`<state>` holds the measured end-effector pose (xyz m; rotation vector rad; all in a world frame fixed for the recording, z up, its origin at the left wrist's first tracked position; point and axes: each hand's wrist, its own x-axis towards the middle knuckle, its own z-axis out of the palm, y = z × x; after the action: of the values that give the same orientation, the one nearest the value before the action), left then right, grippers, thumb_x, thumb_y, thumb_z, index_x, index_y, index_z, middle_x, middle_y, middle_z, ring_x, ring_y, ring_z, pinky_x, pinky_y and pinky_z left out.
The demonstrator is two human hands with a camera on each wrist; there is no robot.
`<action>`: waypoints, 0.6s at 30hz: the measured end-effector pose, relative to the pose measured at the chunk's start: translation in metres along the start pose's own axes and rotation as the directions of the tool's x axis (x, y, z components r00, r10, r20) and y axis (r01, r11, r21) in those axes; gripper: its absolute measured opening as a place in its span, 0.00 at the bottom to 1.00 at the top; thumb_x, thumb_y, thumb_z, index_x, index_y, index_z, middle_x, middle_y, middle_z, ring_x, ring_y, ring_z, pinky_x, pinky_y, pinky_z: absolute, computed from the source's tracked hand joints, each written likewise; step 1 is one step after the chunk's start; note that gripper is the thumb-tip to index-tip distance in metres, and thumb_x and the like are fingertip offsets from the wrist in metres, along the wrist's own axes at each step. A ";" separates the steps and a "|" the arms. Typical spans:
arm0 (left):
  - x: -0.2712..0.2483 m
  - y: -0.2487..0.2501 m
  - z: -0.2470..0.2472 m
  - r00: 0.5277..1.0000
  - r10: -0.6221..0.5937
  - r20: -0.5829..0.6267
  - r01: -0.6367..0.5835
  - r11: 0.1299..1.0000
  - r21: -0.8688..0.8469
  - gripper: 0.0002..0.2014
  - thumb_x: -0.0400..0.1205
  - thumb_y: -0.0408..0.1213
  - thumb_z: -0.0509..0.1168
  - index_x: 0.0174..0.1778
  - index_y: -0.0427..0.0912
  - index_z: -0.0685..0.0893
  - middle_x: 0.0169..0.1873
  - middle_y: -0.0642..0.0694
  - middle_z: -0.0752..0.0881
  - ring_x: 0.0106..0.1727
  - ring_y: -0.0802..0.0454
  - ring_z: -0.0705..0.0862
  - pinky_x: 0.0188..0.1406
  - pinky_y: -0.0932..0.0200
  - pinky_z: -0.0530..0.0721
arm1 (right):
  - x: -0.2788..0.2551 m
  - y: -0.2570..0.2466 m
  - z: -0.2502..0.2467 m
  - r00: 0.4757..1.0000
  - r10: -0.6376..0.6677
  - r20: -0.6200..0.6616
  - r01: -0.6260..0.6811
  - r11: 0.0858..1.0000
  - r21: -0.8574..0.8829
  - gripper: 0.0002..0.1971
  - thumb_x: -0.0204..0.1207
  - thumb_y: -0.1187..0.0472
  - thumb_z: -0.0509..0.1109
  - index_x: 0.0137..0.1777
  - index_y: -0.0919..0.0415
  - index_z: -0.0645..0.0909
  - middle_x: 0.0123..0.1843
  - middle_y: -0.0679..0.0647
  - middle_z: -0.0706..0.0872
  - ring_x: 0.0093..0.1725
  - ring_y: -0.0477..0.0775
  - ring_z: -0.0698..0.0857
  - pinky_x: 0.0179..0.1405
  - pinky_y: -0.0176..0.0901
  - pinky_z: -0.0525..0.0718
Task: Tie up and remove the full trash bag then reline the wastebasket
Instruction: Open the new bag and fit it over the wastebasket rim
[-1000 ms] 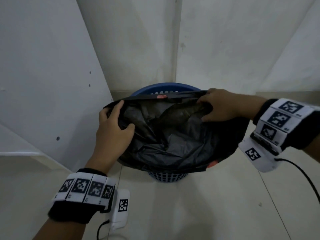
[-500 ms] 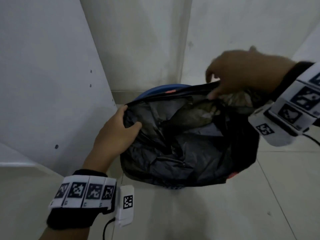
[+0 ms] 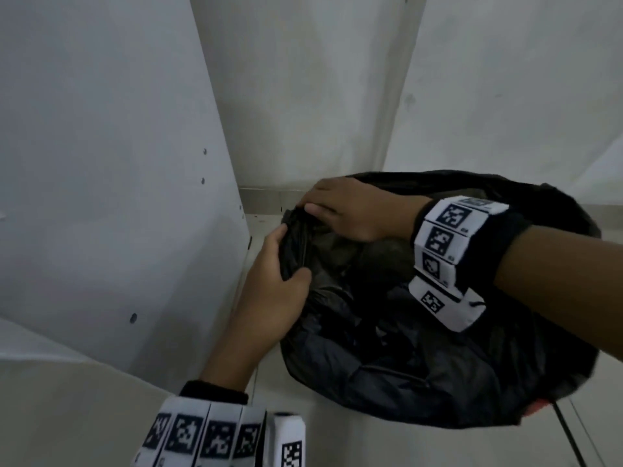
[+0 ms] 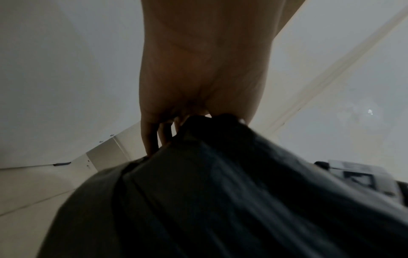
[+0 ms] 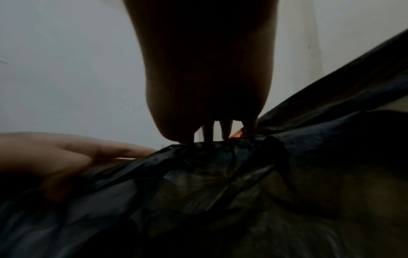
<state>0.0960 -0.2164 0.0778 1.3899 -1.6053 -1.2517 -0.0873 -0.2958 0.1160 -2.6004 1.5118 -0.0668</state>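
Trash bag (image 3: 421, 358): one, black, sitting in the floor corner where the two white walls meet, with a white cabinet panel (image 3: 101, 197) at its left. We cannot see the wastebasket under it; the plastic covers everything there. A small orange-red patch (image 3: 536, 407) shows at the bag's near right edge, and we cannot tell what it is.

Our left hand (image 3: 269, 298) has its fingers curled round a bunch of the bag's rim at the left side, thumb pressed on the inside. Our right hand (image 3: 350, 210) has crossed over the mouth to the same spot, fingertips curled down onto the gathered plastic just beyond the left hand. The right wrist view shows those fingers (image 5: 207, 132) hooked into the bunched edge, left hand alongside.

We judge that we are gathering the mouth shut, knot not yet made.

Risks from here:
- the far right rim lies slack and ungathered; tying now could leave a gap there and let rubbish spill on lifting.
- thin film under two tight grips may tear if we pull hard in opposite directions.
- bunched plastic could slip out while we re-grip to twist.

Count: one bag, two hands, two marker wristbands, one cable (image 3: 569, 436) on the floor at right.
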 end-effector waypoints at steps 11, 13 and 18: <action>0.005 -0.001 0.005 0.993 0.026 -0.117 -0.020 0.998 0.053 0.31 0.83 0.32 0.63 0.82 0.58 0.67 0.72 0.63 0.71 0.71 0.63 0.73 0.73 0.57 0.74 | 0.012 0.019 -0.024 0.991 0.109 -0.076 -0.111 0.994 -0.016 0.15 0.85 0.53 0.64 0.63 0.61 0.84 0.61 0.62 0.81 0.60 0.61 0.81 0.60 0.48 0.76; 0.006 0.001 0.007 0.994 0.046 -0.102 -0.044 0.999 0.024 0.30 0.84 0.28 0.60 0.81 0.57 0.70 0.72 0.60 0.76 0.71 0.60 0.76 0.74 0.57 0.75 | -0.001 0.028 -0.032 0.993 0.115 -0.030 -0.118 0.985 -0.123 0.14 0.85 0.57 0.64 0.64 0.59 0.85 0.62 0.61 0.83 0.61 0.62 0.82 0.61 0.51 0.79; 0.012 0.007 0.006 0.996 -0.080 -0.027 0.078 0.995 -0.055 0.29 0.83 0.28 0.58 0.77 0.61 0.74 0.65 0.56 0.83 0.65 0.52 0.83 0.66 0.49 0.83 | -0.033 0.054 -0.032 0.973 0.217 0.078 -0.214 0.976 -0.049 0.18 0.88 0.58 0.58 0.74 0.54 0.78 0.69 0.58 0.84 0.67 0.62 0.80 0.69 0.54 0.76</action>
<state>0.0856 -0.2273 0.0811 1.4437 -1.4998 -1.3049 -0.1534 -0.2969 0.1415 -2.4171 1.7705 0.0933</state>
